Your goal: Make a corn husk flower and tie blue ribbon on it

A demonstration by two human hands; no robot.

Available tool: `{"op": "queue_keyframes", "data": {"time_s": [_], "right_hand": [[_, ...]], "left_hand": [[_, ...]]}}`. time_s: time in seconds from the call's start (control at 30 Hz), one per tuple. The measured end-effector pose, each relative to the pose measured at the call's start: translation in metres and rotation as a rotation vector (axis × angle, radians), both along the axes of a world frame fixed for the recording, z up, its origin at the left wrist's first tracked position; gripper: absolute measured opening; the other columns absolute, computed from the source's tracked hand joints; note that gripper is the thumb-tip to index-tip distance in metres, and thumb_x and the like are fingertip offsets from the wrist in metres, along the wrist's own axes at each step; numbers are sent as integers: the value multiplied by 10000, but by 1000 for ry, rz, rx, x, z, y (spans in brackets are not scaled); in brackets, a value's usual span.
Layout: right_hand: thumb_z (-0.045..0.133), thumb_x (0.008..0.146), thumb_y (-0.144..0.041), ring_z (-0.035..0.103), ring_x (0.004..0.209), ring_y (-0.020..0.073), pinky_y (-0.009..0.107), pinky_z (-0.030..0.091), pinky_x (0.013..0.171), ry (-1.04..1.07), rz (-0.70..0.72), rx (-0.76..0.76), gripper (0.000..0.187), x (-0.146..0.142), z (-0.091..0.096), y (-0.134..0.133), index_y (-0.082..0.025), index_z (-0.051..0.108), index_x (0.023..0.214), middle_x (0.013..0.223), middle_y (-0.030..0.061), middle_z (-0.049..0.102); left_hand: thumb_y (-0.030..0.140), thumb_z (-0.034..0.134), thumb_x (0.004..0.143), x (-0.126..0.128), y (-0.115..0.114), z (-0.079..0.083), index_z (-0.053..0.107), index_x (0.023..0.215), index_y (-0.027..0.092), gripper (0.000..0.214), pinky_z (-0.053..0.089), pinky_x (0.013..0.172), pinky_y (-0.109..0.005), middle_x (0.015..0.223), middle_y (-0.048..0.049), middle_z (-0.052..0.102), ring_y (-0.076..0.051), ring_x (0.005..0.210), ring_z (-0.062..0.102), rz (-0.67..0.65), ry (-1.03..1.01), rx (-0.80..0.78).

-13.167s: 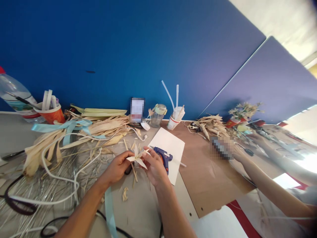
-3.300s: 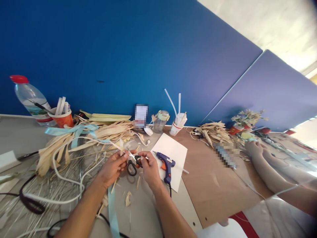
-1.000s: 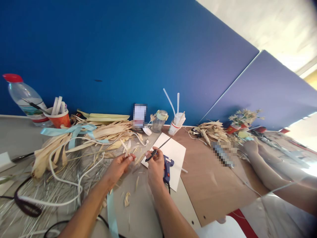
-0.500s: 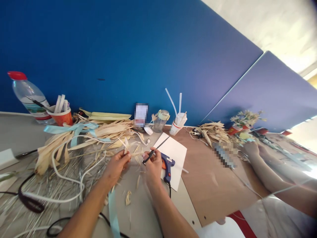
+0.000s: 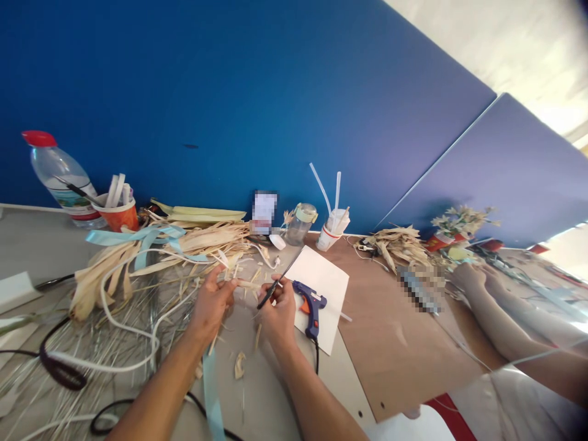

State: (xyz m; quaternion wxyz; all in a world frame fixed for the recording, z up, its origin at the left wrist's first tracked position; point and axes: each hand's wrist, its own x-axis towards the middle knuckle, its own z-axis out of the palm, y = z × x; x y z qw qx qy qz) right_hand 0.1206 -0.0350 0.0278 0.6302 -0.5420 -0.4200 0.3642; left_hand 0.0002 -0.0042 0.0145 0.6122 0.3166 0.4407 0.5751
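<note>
My left hand (image 5: pixel 214 300) pinches the end of a pale strip of corn husk (image 5: pixel 248 285) between thumb and fingertips. The strip stretches across to my right hand (image 5: pixel 278 309), whose fingers are closed close to its other end. Also gripped in my right hand is a pair of dark, slim tweezers (image 5: pixel 270 292), slanting up to the right. Whether my right fingers touch the strip is hard to make out. Just right of that hand, a blue glue gun (image 5: pixel 313 309) with an orange trigger rests on a white sheet (image 5: pixel 324 269).
Dried husks (image 5: pixel 98 285) with a light blue ribbon (image 5: pixel 158 236), white cables and thin stalks cover the left side. Behind stand a bottle (image 5: pixel 64 180), an orange cup (image 5: pixel 120 215), a jar (image 5: pixel 301 223) and a paper cup (image 5: pixel 328 236). Another person's arms (image 5: pixel 496 318) are at right.
Hands stay close together. The tweezers are turned more upright in my right hand, and the husk strip now lies straighter between my hands. My left fingers have shifted their hold; the view moved slightly.
</note>
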Motion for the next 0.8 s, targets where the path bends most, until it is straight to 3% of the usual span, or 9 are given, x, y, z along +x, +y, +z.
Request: {"op": "queue_keyframes", "data": {"time_s": [0.17, 0.3, 0.43, 0.67, 0.8], "right_hand": [[570, 691, -172, 547, 596, 115, 236, 427, 540, -76, -13, 37, 330, 1, -5, 1, -176, 477, 1008, 701, -21, 597], [543, 699, -165, 564, 622, 123, 247, 444, 564, -104, 4, 55, 316, -1, -6, 0, -171, 475, 1007, 714, -17, 594], [530, 696, -158, 561, 617, 126, 248, 445, 555, -124, 15, 72, 309, -3, -7, 0, -165, 478, 1000, 714, -14, 583], [538, 694, -162, 551, 605, 115, 231, 432, 554, -126, -44, 56, 316, 0, -4, 0, -162, 478, 1004, 709, -15, 599], [544, 697, -162, 527, 589, 106, 223, 418, 545, -153, -98, 78, 301, 1, -1, 0, -159, 482, 992, 711, -11, 603]], "left_hand": [[330, 773, 593, 0, 1, 4, 549, 813, 154, 360, 178, 379, -185, 531, 80, 497, -15, 363, 264, -45, -108, -16], [293, 781, 581, 1, 2, 6, 512, 737, 165, 336, 187, 378, -177, 637, 26, 624, -7, 370, 274, 8, -135, 27], [277, 776, 588, 1, 2, 7, 505, 764, 178, 338, 193, 379, -174, 656, 15, 658, -11, 368, 283, 33, -117, 42], [248, 776, 606, 2, -4, 14, 523, 900, 174, 395, 216, 390, -167, 725, 5, 680, -3, 372, 260, -111, -151, 33], [263, 750, 648, 0, -3, 11, 588, 948, 145, 360, 220, 383, -170, 701, 3, 661, 2, 368, 229, -130, -179, 34]]}}
